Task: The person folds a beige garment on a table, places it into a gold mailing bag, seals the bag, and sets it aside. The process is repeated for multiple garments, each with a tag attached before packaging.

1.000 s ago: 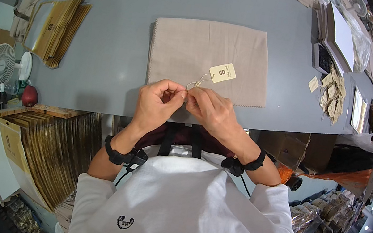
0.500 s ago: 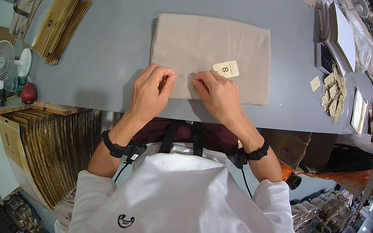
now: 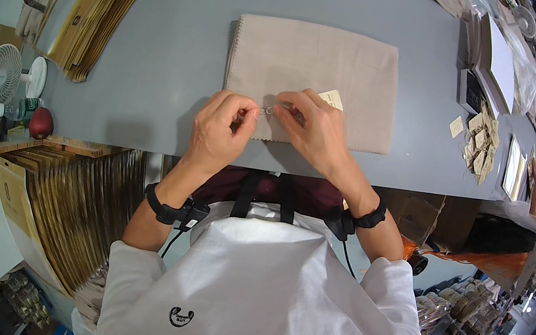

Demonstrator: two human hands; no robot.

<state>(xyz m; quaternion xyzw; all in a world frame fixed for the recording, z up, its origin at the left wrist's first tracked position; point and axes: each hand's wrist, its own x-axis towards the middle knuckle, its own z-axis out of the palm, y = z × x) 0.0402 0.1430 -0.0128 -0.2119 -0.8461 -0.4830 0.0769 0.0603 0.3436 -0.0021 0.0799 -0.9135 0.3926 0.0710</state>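
A folded beige cloth [image 3: 317, 58] with a zigzag-cut edge lies flat on the table in front of me. Over its near left part, my left hand [image 3: 222, 127] pinches a small thin pin [image 3: 264, 109], which looks like a safety pin. My right hand [image 3: 314, 129] is closed just beside it, thumb and forefinger pressed on what seems to be the thin string loop of a tag. That cream paper tag [image 3: 332, 98] rests on the cloth, partly hidden behind my right hand. The fingertips of both hands almost meet at the pin.
Brown packaging sleeves [image 3: 89, 26] lie at the left of the grey table [image 3: 174, 51]. A pile of loose tags [image 3: 481, 146] and white boxes [image 3: 495, 62] are at the right. A small fan [image 3: 3, 77] stands far left. Below the table edge sit more packages [image 3: 69, 215].
My hands have come closer together, bringing the pin and the string loop to meet. My right hand now covers more of the tag. The view has shifted slightly.
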